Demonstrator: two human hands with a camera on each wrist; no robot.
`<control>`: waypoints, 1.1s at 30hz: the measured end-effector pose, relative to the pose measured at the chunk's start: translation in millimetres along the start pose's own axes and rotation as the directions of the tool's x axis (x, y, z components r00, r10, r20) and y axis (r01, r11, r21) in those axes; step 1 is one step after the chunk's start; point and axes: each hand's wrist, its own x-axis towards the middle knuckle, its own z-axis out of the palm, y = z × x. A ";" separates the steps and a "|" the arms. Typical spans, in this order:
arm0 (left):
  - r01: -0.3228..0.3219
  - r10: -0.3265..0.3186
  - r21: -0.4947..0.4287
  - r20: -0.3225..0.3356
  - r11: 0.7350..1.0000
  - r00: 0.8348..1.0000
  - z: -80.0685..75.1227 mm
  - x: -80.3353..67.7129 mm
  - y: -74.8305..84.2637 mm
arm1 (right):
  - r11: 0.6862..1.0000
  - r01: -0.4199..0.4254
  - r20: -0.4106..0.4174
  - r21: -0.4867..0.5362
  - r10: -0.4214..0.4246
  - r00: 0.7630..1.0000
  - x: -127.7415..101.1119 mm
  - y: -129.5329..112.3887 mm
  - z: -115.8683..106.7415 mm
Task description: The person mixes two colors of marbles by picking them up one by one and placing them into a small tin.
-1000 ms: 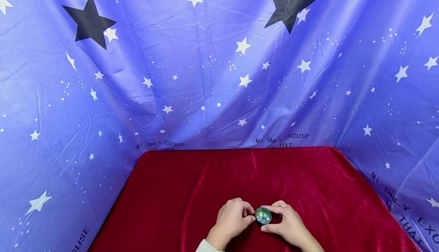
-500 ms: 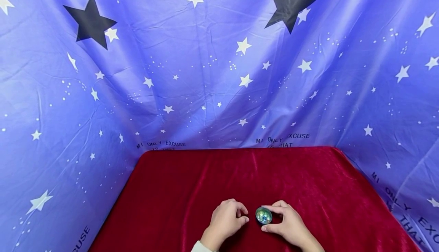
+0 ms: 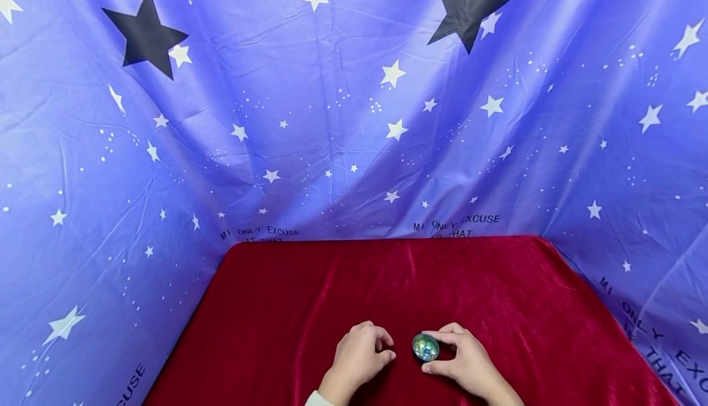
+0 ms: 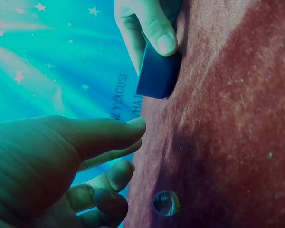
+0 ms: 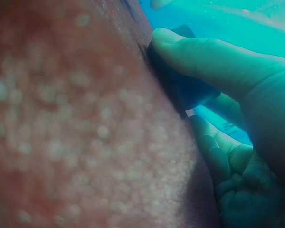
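Note:
In the head view my right hand holds a small round cup, thumb at its near side and fingers at the far side. Several shiny glass marbles lie inside it. From the left wrist view the cup looks dark blue and sits upright on the red cloth. My left hand is to the left of the cup, apart from it, with nothing between its loosely bent fingers. One clear glass marble lies on the cloth close to those fingertips; the hand hides it in the head view.
A red velvet cloth covers the table. Blue-purple curtains with stars and lettering stand behind and on both sides, meeting the table's edges.
My left hand has drawn back leftward from the cup, widening the gap between them. The right hand and cup have stayed in place.

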 end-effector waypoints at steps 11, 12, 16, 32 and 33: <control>0.014 -0.014 0.001 0.003 1.000 1.000 1.5 -4.3 -8.1 | 1.000 -0.008 0.006 0.005 0.008 1.000 -0.1 -0.1 -0.1; 0.014 -0.014 0.003 0.003 1.000 1.000 1.6 -4.6 -8.9 | 1.000 -0.009 0.006 0.005 0.009 1.000 -0.2 -0.2 0.0; 0.019 -0.019 -0.003 0.006 1.000 1.000 2.2 -5.6 -12.0 | 1.000 -0.016 0.007 0.002 0.016 1.000 -0.2 -0.4 0.0; 0.025 -0.025 -0.001 0.011 1.000 1.000 0.9 -10.2 -19.2 | 0.999 -0.033 0.008 0.004 0.033 0.999 -0.2 -2.1 -0.6; 0.025 -0.025 -0.002 0.010 1.000 1.000 0.8 -10.4 -19.5 | 0.999 -0.033 0.007 0.004 0.032 0.999 -0.2 -2.0 -0.6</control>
